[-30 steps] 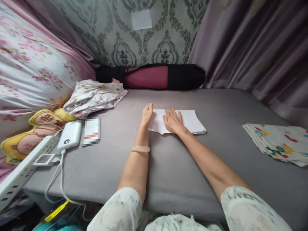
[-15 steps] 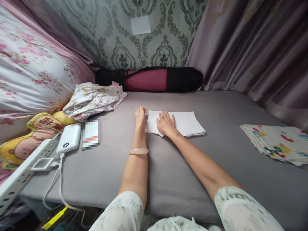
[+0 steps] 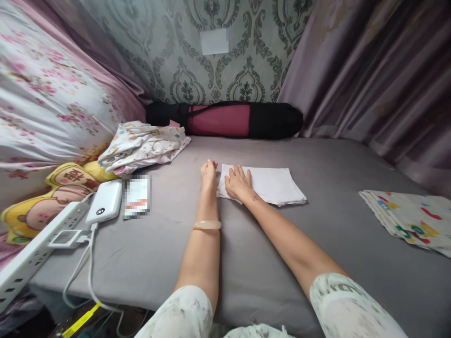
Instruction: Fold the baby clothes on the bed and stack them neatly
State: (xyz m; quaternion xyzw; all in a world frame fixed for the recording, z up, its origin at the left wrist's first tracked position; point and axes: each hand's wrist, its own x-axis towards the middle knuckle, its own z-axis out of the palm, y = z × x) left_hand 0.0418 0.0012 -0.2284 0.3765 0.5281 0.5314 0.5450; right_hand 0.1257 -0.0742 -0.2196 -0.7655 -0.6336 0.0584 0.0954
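A folded white cloth (image 3: 276, 184) lies flat on the grey bed sheet. My right hand (image 3: 238, 183) rests palm down on its left part, with the fingers spread. Just beyond the cloth's left edge is my left hand (image 3: 209, 173), set on its side with the fingers curled in. Nothing shows in that hand, though its palm side is partly hidden. A pale bangle (image 3: 207, 225) circles my left forearm.
To the right lies a folded, colourfully printed cloth (image 3: 416, 218). On the left are a crumpled printed cloth (image 3: 144, 145), a white power bank (image 3: 104, 202), a power strip (image 3: 31, 256) and a yellow cushion (image 3: 38, 211). A black-and-maroon long bag (image 3: 220, 121) lies along the wall.
My right hand has slid left across the white cloth, closer to its left edge. My left hand stays beside it. The whole view has shifted slightly.
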